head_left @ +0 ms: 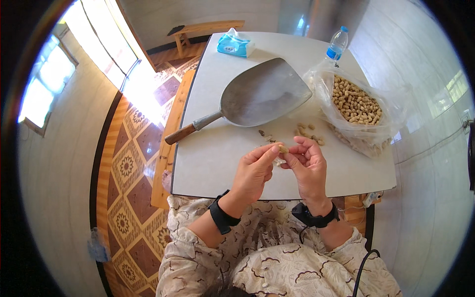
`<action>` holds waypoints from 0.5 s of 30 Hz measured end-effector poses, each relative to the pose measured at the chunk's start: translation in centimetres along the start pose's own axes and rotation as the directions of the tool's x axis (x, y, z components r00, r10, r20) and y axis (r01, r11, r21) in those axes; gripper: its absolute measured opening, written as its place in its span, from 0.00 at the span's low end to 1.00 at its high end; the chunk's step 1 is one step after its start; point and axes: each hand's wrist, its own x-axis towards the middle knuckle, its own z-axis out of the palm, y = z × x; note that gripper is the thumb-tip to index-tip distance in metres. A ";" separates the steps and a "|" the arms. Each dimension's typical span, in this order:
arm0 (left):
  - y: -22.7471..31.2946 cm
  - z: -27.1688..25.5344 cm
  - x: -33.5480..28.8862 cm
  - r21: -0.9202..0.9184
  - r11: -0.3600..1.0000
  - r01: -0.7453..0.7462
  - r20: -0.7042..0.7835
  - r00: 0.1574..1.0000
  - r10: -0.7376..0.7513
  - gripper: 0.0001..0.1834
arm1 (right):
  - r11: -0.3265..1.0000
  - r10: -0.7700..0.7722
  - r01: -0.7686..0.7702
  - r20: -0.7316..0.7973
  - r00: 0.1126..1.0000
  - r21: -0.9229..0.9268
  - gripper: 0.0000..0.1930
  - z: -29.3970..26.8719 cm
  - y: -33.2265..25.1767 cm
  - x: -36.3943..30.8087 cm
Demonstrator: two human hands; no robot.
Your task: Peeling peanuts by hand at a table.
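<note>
My left hand (253, 172) and my right hand (309, 166) meet over the near part of the white table (208, 163). Together their fingertips pinch one tan peanut (283, 148). Both wrists carry black bands. Just beyond the hands lie a few loose peanuts (308, 132) and bits of shell (263, 133). A clear plastic bag of peanuts (356, 104) sits open to the right of them.
A large metal scoop (262, 94) with a wooden handle (180, 134) lies across the table's middle. A blue pack of wipes (234, 44) and a water bottle (337, 45) stand at the far edge. A wooden bench (168, 143) runs along the table's left side, over patterned floor tiles.
</note>
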 end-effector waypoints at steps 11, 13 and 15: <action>0.1 -0.2 0.2 0.198 0.971 -0.130 0.049 0.991 0.123 0.15 | 0.999 0.046 -0.046 0.066 0.997 -0.006 0.16 0.1 -0.1 0.1; -0.3 -0.2 0.0 0.171 0.975 -0.141 0.022 0.990 0.139 0.14 | 0.989 0.050 -0.038 0.083 0.995 -0.141 0.16 0.1 0.1 0.1; -0.5 0.1 0.0 0.144 0.978 -0.152 -0.002 0.988 0.153 0.14 | 0.961 0.055 -0.026 0.097 0.994 -0.274 0.15 0.4 0.3 0.1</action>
